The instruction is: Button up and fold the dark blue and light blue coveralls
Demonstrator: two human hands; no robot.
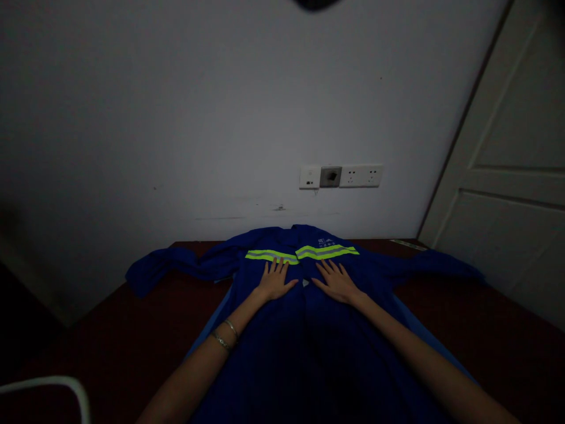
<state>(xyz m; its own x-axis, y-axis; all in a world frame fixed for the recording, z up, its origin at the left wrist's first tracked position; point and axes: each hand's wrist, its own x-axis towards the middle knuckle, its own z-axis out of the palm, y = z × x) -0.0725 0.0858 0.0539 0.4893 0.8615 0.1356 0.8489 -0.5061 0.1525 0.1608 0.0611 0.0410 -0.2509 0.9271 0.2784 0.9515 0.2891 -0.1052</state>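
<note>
A blue work jacket point(273, 330) with yellow-green reflective strips lies spread out, front side up, its sleeves reaching out to both sides. My left hand point(274, 284) rests flat on the chest, fingers spread, with the fingertips at the left reflective strip point(265, 255). On the other side of the front opening, my right hand point(336, 282) also lies flat with spread fingers, just below the right reflective strip point(326, 252). Neither hand grips the cloth. Between the hands a small pale patch point(305, 282) shows. The jacket's lower part is in deep shadow.
The jacket lies on a dark red tabletop point(145, 330) against a pale wall point(198, 118). Sockets point(359, 175) are set in the wall above the collar. A panelled door point(507, 235) stands at the right. A white curved bar point(57, 381) shows at lower left.
</note>
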